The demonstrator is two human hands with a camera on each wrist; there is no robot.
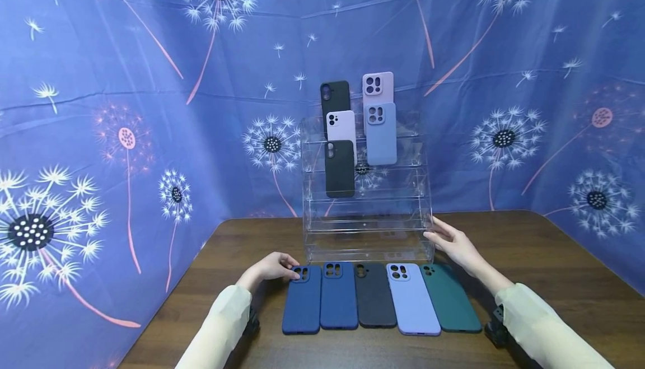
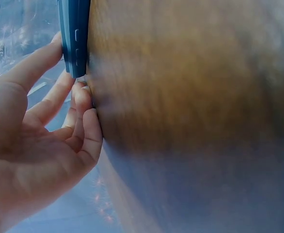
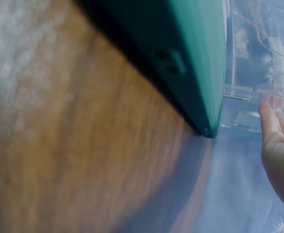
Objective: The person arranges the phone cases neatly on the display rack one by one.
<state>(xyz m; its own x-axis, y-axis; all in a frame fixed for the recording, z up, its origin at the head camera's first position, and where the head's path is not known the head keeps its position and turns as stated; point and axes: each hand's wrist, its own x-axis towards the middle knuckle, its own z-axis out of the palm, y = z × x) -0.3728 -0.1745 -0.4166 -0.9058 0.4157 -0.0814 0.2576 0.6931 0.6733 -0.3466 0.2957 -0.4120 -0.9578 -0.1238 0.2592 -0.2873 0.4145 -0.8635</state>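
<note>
I've got the left hand (image 1: pixel 274 267) in sight, thumb and fingers pinching the top left corner of the leftmost blue phone case (image 1: pixel 302 308), down on the wooden table (image 1: pixel 242 237) at the row's end! And over here I see the right hand (image 1: pixel 461 250), fingers fairly straight, touching the clear rack (image 1: pixel 365 225) at its right side, just beyond the green case (image 1: pixel 452 302).

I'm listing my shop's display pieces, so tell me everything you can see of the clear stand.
The clear stand is colourless and see-through, apparently plastic, with glossy edges and several stepped tiers, one above another. It stands upright on the wooden table, in front of the blue dandelion-print cloth. Its upper tiers hold five phone cases: three overlapping on the left, two on the right. The person's right hand touches its right side, low down.
</note>
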